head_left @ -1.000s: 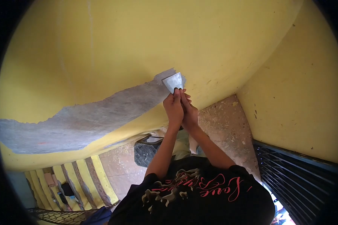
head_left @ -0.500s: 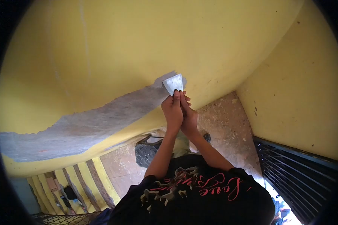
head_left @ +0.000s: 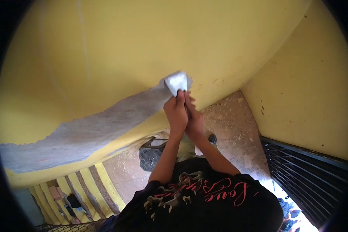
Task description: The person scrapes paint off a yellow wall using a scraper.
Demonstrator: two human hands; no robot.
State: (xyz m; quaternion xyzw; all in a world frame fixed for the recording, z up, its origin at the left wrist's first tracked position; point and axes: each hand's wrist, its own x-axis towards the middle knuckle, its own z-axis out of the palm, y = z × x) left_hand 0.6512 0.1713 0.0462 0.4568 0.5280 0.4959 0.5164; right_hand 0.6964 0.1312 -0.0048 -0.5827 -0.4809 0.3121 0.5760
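Scraper [head_left: 177, 82] gripped two-handed at the narrow end of a grey strip [head_left: 108, 120]

The scraper is held with its wide metal blade directed up and away from the body, over the upper right end of the ragged-edged grey strip on the yellow wall [head_left: 150, 46]. Whether the blade's edge is in contact with the surface cannot be told for certain. The handle is mostly hidden by the hands. By the left hand [head_left: 174, 116] it is clasped from one side, and by the right hand [head_left: 195, 121] from the other; the two are pressed together, and the base of the blade is pinched where the thumbs are laid side by side. The strip is seen to widen toward the lower left. A black shirt [head_left: 220, 207] with red lettering is worn. Beside the left forearm, a dark, streaked object [head_left: 150, 157] is placed on the speckled floor [head_left: 232, 120]. Yellow-and-brown steps [head_left: 89, 185] are visible at the lower left, and at the lower right a black barred gate [head_left: 305, 179] is seen next to another yellow wall [head_left: 309, 92].
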